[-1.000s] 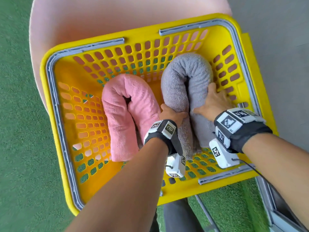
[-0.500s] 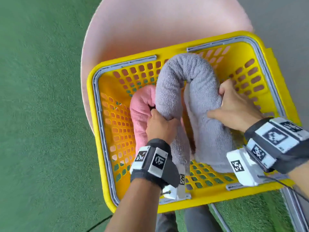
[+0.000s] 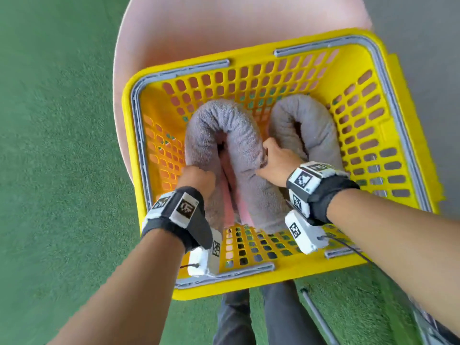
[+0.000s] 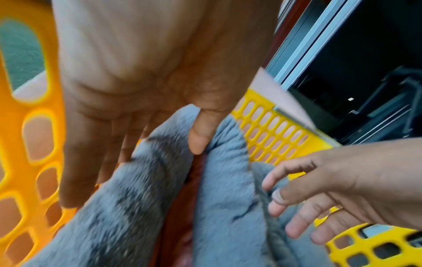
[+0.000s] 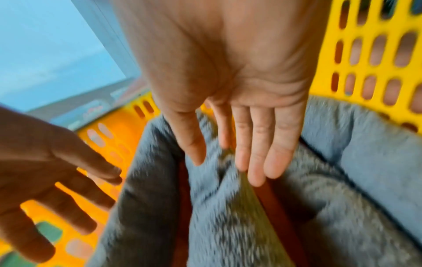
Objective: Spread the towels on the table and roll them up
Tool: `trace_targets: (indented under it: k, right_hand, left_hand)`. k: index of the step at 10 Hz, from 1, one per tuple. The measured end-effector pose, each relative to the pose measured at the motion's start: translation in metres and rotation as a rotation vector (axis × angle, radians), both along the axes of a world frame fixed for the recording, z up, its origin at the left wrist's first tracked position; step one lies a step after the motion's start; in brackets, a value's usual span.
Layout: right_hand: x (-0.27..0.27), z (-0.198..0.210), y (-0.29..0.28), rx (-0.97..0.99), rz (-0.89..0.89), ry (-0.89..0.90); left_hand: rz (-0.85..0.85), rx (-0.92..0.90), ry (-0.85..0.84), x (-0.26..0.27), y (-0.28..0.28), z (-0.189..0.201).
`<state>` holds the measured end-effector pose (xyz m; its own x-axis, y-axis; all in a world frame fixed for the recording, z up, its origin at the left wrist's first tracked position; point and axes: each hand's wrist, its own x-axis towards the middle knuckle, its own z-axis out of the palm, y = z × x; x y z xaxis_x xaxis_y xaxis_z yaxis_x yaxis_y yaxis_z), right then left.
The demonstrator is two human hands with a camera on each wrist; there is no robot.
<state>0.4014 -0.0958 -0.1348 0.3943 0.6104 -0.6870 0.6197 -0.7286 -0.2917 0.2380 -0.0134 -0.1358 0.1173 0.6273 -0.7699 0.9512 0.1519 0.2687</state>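
A yellow perforated basket (image 3: 395, 135) holds three rolled towels, each bent into a U. One grey towel (image 3: 224, 125) lies on top of a pink towel (image 3: 230, 205), which shows only between its two legs. A second grey towel (image 3: 306, 120) sits to its right. My left hand (image 3: 196, 176) rests on the left leg of the first grey towel, with the thumb in the fold and the fingers straight (image 4: 141, 159). My right hand (image 3: 276, 160) touches the right leg with straight fingers (image 5: 228, 168).
The basket stands on a round pink seat (image 3: 224, 28). Green turf (image 3: 49, 170) lies to the left and grey floor (image 3: 423, 46) to the right. My dark trouser legs (image 3: 273, 319) and a metal frame (image 3: 318, 317) are below the basket's near rim.
Both hands carried the grey towel leftwards and set it on the pink towel, uncovering a second grey roll at the right. Their grip has loosened to straight fingers.
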Motion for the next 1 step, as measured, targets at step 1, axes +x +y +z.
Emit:
trace_targets:
  k: [1]
  right_hand:
    - [0.015, 0.0333, -0.0224, 0.03, 0.025, 0.065]
  left_hand:
    - [0.032, 0.008, -0.07, -0.0081, -0.0087, 0.035]
